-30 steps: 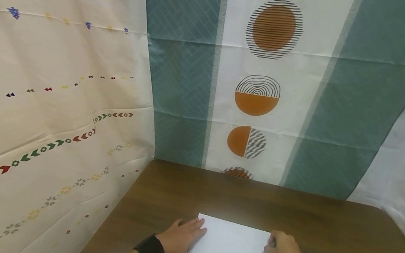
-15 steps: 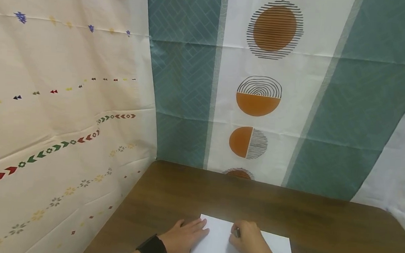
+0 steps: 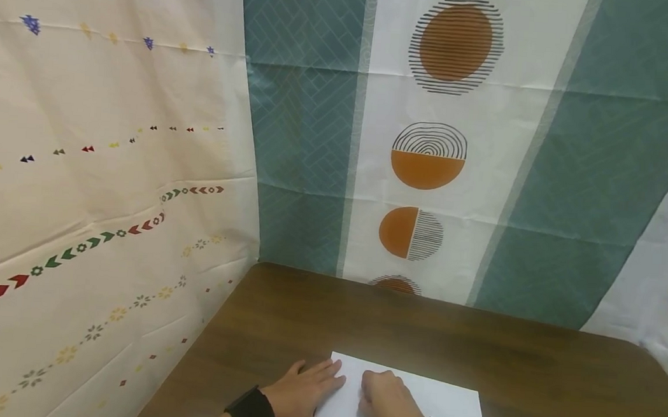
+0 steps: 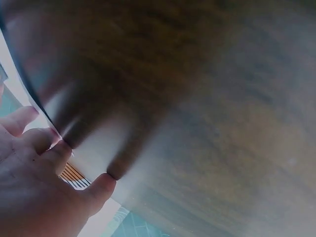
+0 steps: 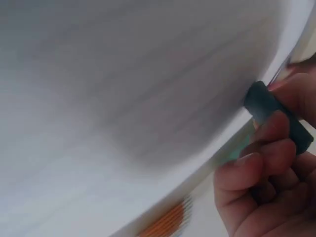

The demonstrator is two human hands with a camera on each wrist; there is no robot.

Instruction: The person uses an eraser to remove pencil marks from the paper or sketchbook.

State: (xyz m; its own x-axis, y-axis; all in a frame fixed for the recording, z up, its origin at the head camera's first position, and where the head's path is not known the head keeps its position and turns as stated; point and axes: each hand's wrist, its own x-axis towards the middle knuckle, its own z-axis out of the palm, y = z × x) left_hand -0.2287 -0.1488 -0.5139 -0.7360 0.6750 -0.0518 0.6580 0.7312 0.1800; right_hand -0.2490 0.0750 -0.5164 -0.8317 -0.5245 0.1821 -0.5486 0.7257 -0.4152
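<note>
A white sheet of paper (image 3: 454, 407) lies on the brown wooden table (image 3: 575, 389). My left hand (image 3: 302, 395), fingers spread, rests across the sheet's left edge. In the left wrist view, the fingertips (image 4: 104, 185) of that hand meet the dark tabletop and the paper's edge. Over the sheet's left half, my right hand (image 3: 389, 403) is curled with its knuckles up. A short dark teal, eraser-like block (image 5: 274, 111) is pinched between its thumb and fingers, one end right at the paper. Faint grey streaks run across the sheet in the right wrist view.
A cream cloth with patterned rows (image 3: 110, 207) hangs along the left side of the table. Behind the table hangs a green and white curtain (image 3: 304, 136) with orange circle prints. White fabric (image 3: 658, 266) falls at the right.
My right hand has swept left across the sheet, from its right edge to near my left hand, with the dark block. The left hand stays on the paper's left edge.
</note>
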